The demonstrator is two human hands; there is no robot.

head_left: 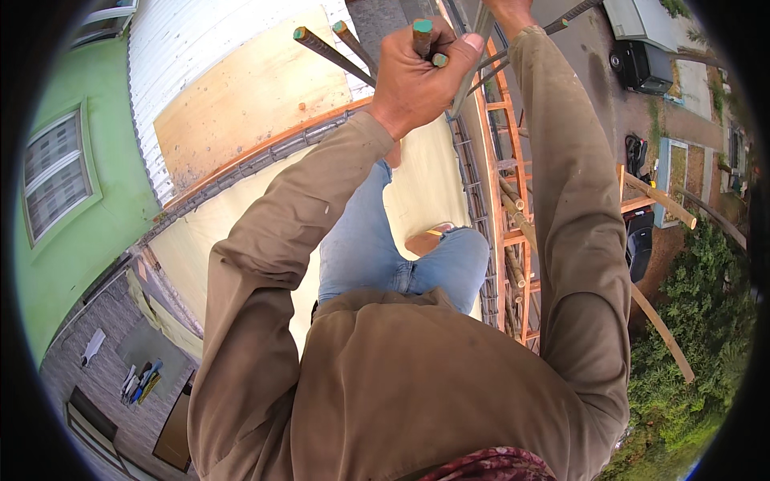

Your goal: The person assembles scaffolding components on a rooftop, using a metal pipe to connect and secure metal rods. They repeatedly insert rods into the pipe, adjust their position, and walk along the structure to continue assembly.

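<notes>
Upright rebar ends (337, 44) crowd the hands; open room lies left over the plywood sheet (241, 96).

left hand (417, 76) grips green-tipped steel bars (337, 54) above plywood decking (417, 192), right hand (507, 10) higher at the frame's top edge

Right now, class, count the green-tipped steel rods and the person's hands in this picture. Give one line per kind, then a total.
green-tipped rods: 4
hands: 2 (left hand, right hand)
Total: 6
</notes>
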